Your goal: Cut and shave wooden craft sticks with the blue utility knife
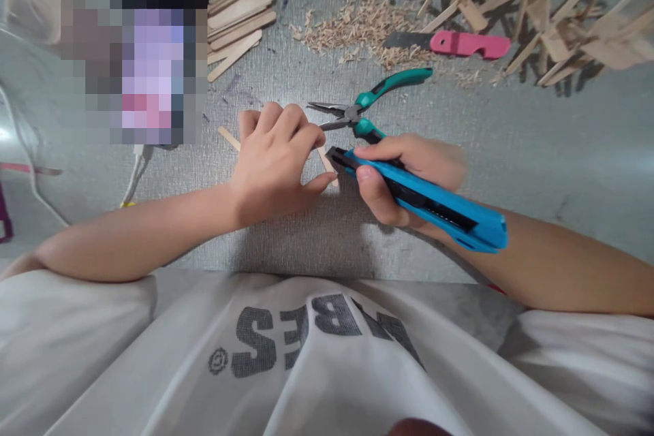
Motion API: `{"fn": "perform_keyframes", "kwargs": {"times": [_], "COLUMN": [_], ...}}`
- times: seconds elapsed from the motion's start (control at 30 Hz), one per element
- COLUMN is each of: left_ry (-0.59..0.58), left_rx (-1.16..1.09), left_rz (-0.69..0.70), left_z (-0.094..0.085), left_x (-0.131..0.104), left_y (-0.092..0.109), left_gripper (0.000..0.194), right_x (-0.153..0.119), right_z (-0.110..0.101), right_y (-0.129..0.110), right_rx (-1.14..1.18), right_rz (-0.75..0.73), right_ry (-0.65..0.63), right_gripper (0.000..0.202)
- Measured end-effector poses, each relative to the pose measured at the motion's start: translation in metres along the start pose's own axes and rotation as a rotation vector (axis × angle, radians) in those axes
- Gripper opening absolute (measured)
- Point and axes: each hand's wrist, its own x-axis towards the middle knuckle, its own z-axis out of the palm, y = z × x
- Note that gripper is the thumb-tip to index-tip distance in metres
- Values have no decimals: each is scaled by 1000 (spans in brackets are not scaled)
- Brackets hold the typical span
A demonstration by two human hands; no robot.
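My right hand (401, 174) is wrapped round a blue utility knife (434, 197), its black tip pointing left. Just left of that tip, a short piece of wooden craft stick (328, 165) lies slanted on the table, its upper part under my left hand's forefinger. My left hand (273, 163) is curled over the tabletop, with forefinger and thumb at this piece. Another craft stick (228, 138) pokes out from under the left side of that hand; the palm hides the rest. Teal-handled pliers (352, 114) lie with jaws apart just beyond both hands.
A pink folding knife (470, 45) lies with its blade out by a pile of wood shavings (352, 27). Craft sticks (240, 13) are stacked at the back. A stick structure (552, 7) stands back right. At left are a blurred-out screen (153, 68) and a white cable (133, 177).
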Motion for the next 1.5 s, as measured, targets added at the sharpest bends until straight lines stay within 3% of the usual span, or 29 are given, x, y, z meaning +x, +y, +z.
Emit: {"fn": "perform_keyframes", "kwargs": {"times": [0.2, 0.4, 0.53, 0.77, 0.9, 1.07, 1.2, 1.33, 1.5], "left_ry": [-9, 0, -9, 7, 43, 46, 31, 16, 5], "left_rx": [8, -9, -21, -23, 42, 64, 55, 27, 5], "left_rz": [-17, -2, -2, 49, 84, 115, 116, 116, 113], "left_z": [-3, -3, -2, 4, 7, 8, 6, 4, 3], "left_x": [1, -1, -1, -4, -5, -5, -6, -6, -5], "left_y": [3, 4, 2, -2, -4, -7, -8, -9, -9], "left_gripper": [40, 39, 38, 33, 32, 36, 38, 37, 42], "right_x": [2, 12, 12, 21, 27, 21, 14, 10, 3], "right_z": [0, 4, 7, 2, -4, -7, -9, -6, 3], "right_y": [-1, -3, -5, -14, -17, -18, -21, -20, -12], "right_rx": [12, 79, 80, -13, -26, 99, 137, 286, 509], "right_rz": [-27, -221, -187, -279, -144, -88, 124, 331, 603], "right_ry": [-21, 54, -2, -63, -147, -101, -101, -26, -49], "right_gripper": [21, 15, 15, 23, 12, 13, 3, 19, 31]}}
